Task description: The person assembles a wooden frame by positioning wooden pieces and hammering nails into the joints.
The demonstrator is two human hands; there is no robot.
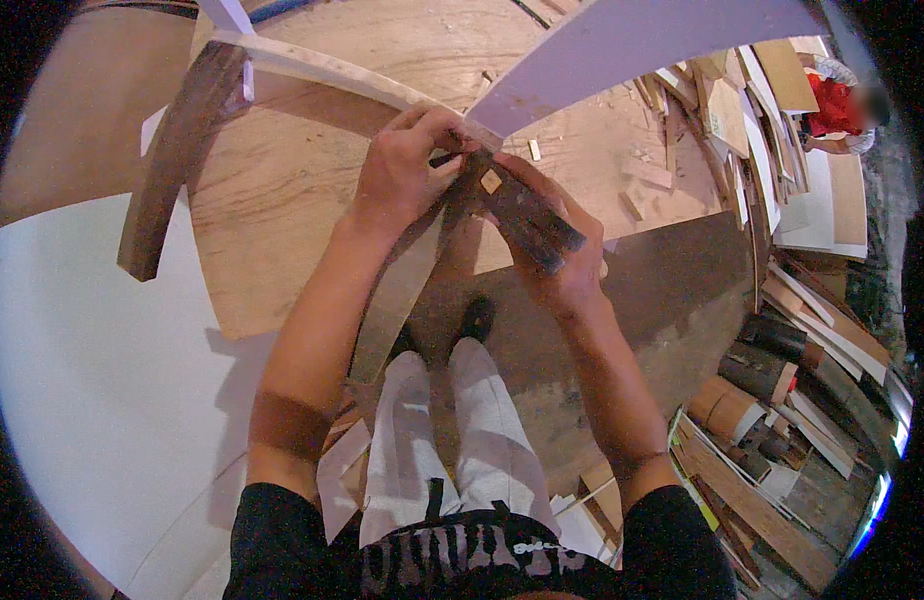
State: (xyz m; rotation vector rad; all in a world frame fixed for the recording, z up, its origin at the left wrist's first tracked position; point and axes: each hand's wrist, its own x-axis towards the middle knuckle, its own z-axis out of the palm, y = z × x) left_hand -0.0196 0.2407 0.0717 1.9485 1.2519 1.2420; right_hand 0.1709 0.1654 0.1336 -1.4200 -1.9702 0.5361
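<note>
A wooden frame rests over the plywood, with a pale wooden bar [332, 72] running to the corner between my hands. At its far left end hangs a dark wooden leg [177, 165]. My left hand [407, 165] is closed at the near corner, fingers curled over the bar's end; a small dark thing shows by its thumb, too hidden to name. My right hand [557, 245] is wrapped round a dark wooden leg [522, 208] with a pale diamond-shaped spot near its top. A pale lavender board [632, 62] meets the same corner and rises to the right.
Beneath the frame lies a plywood sheet [312, 150] with small wood scraps. A white panel [82, 390] spreads at the left. Stacked offcuts [767, 130] stand far right, beside a person in red [832, 105]. Dark cylinders and planks [742, 480] lie on the floor at the lower right.
</note>
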